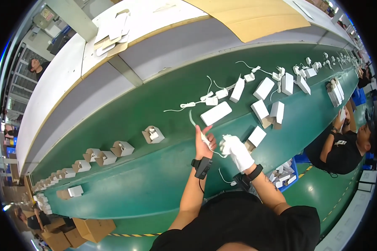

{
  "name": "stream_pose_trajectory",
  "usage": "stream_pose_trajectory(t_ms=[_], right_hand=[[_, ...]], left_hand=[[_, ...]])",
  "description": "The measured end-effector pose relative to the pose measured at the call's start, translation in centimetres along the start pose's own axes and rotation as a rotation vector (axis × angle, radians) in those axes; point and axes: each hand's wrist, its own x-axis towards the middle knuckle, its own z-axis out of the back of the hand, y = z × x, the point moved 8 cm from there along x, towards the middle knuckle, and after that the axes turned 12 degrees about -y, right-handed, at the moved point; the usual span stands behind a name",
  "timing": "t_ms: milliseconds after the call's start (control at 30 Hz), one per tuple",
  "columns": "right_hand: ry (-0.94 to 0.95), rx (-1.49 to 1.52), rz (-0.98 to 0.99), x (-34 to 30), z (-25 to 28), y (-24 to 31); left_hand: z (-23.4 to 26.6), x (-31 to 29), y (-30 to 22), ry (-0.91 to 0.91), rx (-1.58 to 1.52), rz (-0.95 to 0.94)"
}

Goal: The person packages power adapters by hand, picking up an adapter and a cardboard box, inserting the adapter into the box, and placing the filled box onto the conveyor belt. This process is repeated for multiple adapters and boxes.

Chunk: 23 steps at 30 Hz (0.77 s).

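My left hand (205,144), bare, is closed around a white cable (193,120). One end of the cable sticks up past my thumb, and the rest trails down toward my other hand. White-gloved, my right hand (235,151) has its fingers curled in at the cable's lower stretch; the fingertips are partly hidden. A closed white box (216,113) lies just beyond my left hand. To the right of my glove sits a white carton with a brown inside (255,138). White chargers with bundled cords (211,101) lie behind the closed box.
Open cartons (122,148) line the green belt to the left. More white boxes (264,88) and chargers extend right. A shelf with a cardboard sheet (255,19) runs behind. A blue bin (295,173) stands by my right arm. A co-worker (339,146) works at the right.
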Motion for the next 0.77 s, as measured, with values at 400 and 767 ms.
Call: stream_pose_trajectory(t_ms=[400, 767], right_hand=[[-0.074, -0.252, 0.07, 2.4, 4.9, 3.5], [0.08, 0.232, -0.294, -3.3, 2.9, 11.6]], left_hand=[[-2.2, 3.1, 4.5, -0.387, 0.59, -0.124], [-0.2, 9.5, -4.2, -0.019, 1.215, -0.364]])
